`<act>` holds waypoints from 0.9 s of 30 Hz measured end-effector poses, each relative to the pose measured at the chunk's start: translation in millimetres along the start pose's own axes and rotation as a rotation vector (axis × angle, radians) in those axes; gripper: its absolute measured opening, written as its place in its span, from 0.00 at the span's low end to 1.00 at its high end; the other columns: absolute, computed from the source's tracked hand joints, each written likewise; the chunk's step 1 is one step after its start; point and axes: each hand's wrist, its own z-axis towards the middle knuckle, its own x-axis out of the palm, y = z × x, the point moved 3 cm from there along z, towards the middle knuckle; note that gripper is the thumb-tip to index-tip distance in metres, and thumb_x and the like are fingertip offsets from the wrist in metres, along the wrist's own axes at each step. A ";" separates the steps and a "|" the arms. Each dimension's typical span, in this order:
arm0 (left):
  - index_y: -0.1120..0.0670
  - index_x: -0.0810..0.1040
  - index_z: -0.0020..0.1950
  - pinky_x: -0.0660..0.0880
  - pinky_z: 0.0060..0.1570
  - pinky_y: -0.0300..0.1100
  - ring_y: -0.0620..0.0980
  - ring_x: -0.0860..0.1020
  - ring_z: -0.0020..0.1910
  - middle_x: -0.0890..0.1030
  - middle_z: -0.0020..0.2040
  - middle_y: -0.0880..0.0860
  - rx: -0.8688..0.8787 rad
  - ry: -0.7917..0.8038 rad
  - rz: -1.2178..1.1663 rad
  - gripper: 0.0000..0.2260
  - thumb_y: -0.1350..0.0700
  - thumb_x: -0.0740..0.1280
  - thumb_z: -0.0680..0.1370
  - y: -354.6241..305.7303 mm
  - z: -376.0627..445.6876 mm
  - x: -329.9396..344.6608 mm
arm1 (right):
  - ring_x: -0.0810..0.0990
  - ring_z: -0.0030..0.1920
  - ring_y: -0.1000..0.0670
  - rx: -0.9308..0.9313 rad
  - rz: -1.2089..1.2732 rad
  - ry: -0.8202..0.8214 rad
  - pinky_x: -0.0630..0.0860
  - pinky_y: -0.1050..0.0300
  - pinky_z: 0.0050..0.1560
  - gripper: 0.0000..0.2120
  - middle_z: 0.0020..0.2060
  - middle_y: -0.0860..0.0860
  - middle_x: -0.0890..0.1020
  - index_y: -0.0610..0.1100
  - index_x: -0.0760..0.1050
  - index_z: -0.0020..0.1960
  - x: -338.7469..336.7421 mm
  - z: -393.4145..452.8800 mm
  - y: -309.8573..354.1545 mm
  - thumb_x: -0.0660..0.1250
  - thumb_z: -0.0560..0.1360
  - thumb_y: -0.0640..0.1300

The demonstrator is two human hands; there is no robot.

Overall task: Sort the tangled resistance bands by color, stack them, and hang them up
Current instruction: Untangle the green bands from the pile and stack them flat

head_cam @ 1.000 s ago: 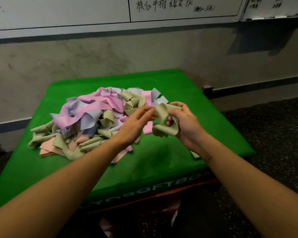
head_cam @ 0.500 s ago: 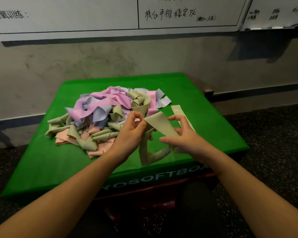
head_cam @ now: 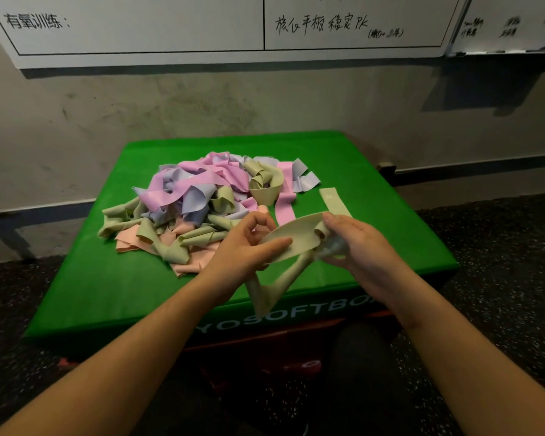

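Observation:
A tangled pile of resistance bands [head_cam: 199, 206] in pink, lilac, olive green and peach lies on the green soft box [head_cam: 114, 291]. Both my hands hold one olive green band [head_cam: 299, 237] above the box's front part. My left hand [head_cam: 246, 250] pinches its left end between thumb and fingers. My right hand [head_cam: 356, 247] grips the right end with curled fingers. A loop of that band hangs down toward the box's front edge. Another flat green band [head_cam: 332, 201] lies just behind my right hand.
The green box carries white lettering on its front face and stands on a dark speckled floor [head_cam: 501, 278]. Behind it is a grey wall [head_cam: 265, 102] with a whiteboard [head_cam: 139, 23] bearing handwriting. A red object [head_cam: 265, 363] shows under the box.
My hands have drawn the green band out sideways, from a bunched wad into a flatter strip. The view has shifted back and up, showing more of the whiteboard.

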 end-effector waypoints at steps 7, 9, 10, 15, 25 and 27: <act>0.50 0.83 0.55 0.78 0.45 0.37 0.46 0.83 0.45 0.86 0.48 0.50 -0.084 0.016 0.128 0.13 0.55 0.76 0.71 8.0 -4.5 -9.9 | 0.67 0.16 0.54 0.254 -0.054 0.128 0.65 0.64 0.19 0.25 0.18 0.49 0.70 0.44 0.75 0.28 -6.3 -14.8 3.7 0.63 0.80 0.55; 0.49 0.84 0.48 0.76 0.41 0.35 0.44 0.81 0.42 0.85 0.44 0.49 -0.054 -0.049 0.067 0.04 0.58 0.73 0.75 11.3 -5.7 -13.1 | 0.77 0.24 0.51 0.287 -0.099 0.170 0.73 0.62 0.26 0.19 0.26 0.47 0.79 0.41 0.80 0.37 -10.3 -15.3 0.1 0.69 0.73 0.57; 0.48 0.84 0.46 0.76 0.39 0.36 0.44 0.80 0.41 0.84 0.43 0.48 -0.033 -0.074 0.076 0.05 0.58 0.71 0.76 11.2 -6.0 -12.8 | 0.79 0.27 0.50 0.282 -0.155 0.190 0.75 0.60 0.28 0.19 0.30 0.46 0.81 0.42 0.81 0.40 -11.9 -15.3 -2.4 0.72 0.68 0.59; 0.49 0.80 0.47 0.70 0.33 0.40 0.42 0.75 0.34 0.80 0.37 0.45 -0.044 -0.120 -0.053 0.04 0.57 0.68 0.78 7.7 -7.3 -5.1 | 0.80 0.35 0.50 0.189 -0.210 0.295 0.75 0.59 0.35 0.09 0.38 0.49 0.83 0.50 0.79 0.41 -15.4 -13.3 -8.5 0.77 0.67 0.52; 0.53 0.78 0.51 0.67 0.29 0.37 0.43 0.71 0.29 0.78 0.35 0.48 -0.083 -0.020 -0.264 0.05 0.54 0.67 0.77 3.0 -6.8 18.4 | 0.83 0.47 0.56 -0.090 -0.387 0.203 0.79 0.62 0.46 0.23 0.47 0.57 0.84 0.55 0.76 0.58 8.5 -18.8 -1.3 0.77 0.65 0.55; 0.52 0.77 0.53 0.67 0.29 0.38 0.46 0.70 0.29 0.76 0.34 0.50 -0.134 0.032 -0.272 0.10 0.47 0.67 0.77 6.8 -6.8 20.4 | 0.80 0.37 0.52 -0.158 -0.255 0.127 0.78 0.59 0.40 0.14 0.38 0.54 0.82 0.51 0.77 0.51 12.7 -15.7 0.2 0.74 0.69 0.55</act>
